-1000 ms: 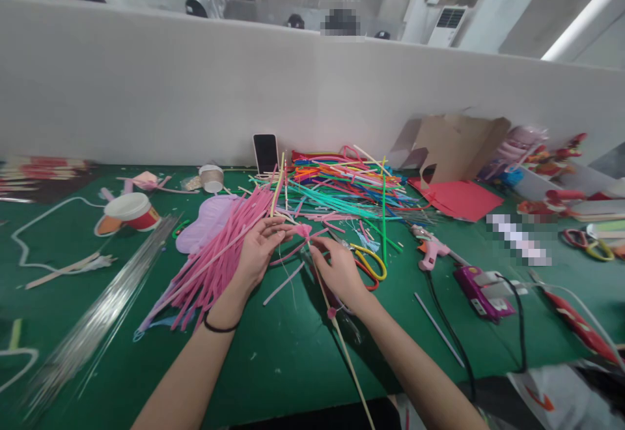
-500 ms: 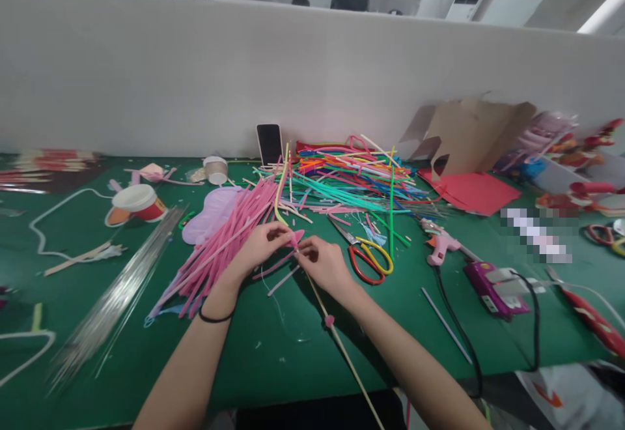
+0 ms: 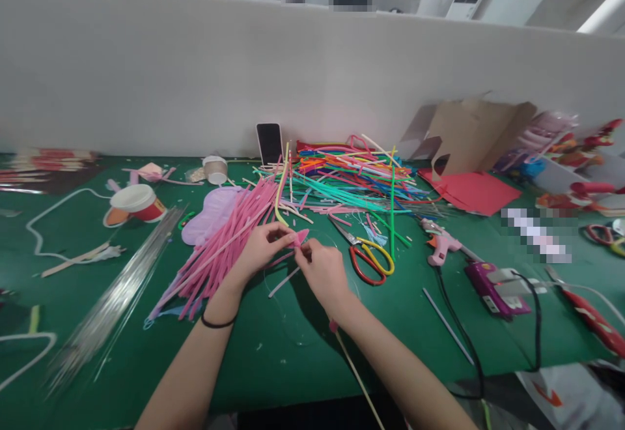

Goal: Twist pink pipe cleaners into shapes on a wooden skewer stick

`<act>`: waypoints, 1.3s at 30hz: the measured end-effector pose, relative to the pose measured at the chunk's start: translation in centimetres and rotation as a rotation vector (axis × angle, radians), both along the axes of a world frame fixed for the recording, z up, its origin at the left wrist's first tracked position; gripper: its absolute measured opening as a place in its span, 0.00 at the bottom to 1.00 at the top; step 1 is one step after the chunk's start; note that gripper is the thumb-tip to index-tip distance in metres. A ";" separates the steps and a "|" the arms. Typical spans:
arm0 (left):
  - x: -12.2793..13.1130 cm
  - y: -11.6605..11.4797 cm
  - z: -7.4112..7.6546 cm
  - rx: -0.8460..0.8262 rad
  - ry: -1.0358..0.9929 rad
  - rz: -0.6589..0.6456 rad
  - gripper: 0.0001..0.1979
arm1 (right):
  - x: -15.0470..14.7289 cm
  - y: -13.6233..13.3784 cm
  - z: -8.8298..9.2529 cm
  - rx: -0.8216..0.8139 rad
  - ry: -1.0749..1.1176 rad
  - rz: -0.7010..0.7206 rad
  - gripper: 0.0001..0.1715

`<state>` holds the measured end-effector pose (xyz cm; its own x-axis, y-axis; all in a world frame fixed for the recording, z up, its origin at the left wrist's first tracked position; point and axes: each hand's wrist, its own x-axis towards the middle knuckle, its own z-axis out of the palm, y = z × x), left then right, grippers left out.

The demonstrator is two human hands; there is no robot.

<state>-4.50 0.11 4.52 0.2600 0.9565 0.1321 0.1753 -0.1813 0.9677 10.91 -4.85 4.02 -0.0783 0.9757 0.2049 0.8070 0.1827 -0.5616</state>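
Over the middle of the table, my left hand (image 3: 267,245) pinches a small pointed pink fuzzy piece (image 3: 301,238), like a petal or bud of pipe cleaner. My right hand (image 3: 323,272) is closed at the base of that piece, thumb and fingers pressed together; what lies between them is hidden. A thin wooden stick (image 3: 360,378) with a pink fuzzy ball (image 3: 333,326) on it runs from beneath my right wrist toward the front edge. Fine clear thread (image 3: 291,341) loops loosely around and below both hands. A short pale pink stem (image 3: 283,283) shows under my fingers.
Pink pipe cleaners (image 3: 222,247) lie left of my hands, multicoloured ones (image 3: 342,179) behind. Scissors (image 3: 368,264), a glue gun (image 3: 442,244) and a purple power strip (image 3: 493,290) are on the right. Metal wires (image 3: 117,293) and a paper cup (image 3: 139,202) are left; a phone (image 3: 269,143) leans behind.
My right hand has turned and come over the stick, hiding its upper part. The clear thread now makes a wider loop toward the right. My left hand keeps its pinch, barely shifted.
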 end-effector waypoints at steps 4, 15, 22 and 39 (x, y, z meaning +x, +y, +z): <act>0.0 -0.1 0.1 -0.003 -0.002 0.004 0.09 | 0.2 0.1 -0.1 0.012 0.112 0.026 0.11; 0.0 0.1 -0.4 -0.011 0.073 0.024 0.14 | 1.2 -0.5 -0.1 -0.035 0.204 0.032 0.06; -0.2 1.0 -1.9 -0.215 -0.288 0.129 0.26 | 1.8 0.6 1.7 -0.208 0.659 0.051 0.11; 1.1 -0.3 -0.9 -0.016 -0.257 0.057 0.24 | 2.7 2.6 -1.2 -0.774 1.473 0.107 0.18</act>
